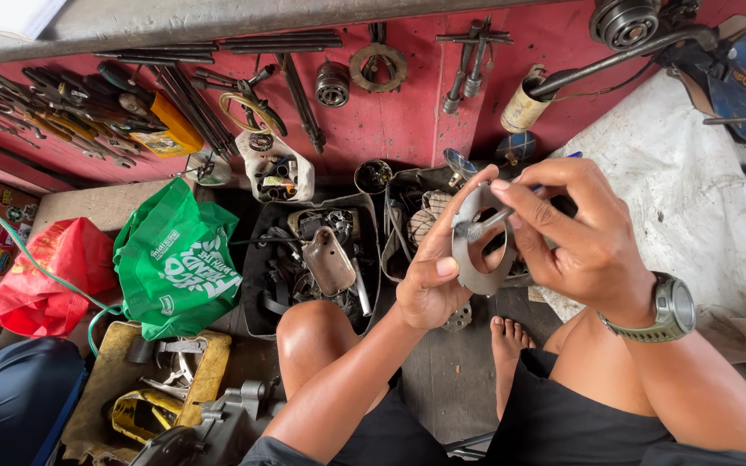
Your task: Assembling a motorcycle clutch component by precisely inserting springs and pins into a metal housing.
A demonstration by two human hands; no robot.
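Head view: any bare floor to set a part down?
Free: white tarp right of the right hand; dark floor between the knees, by the foot. Left hand holds the grey metal ring plate. Crowded: black parts tub, green bag, red bag.

Left hand (432, 269) grips metal plate (477, 246); right hand (573, 231) perhaps marking.
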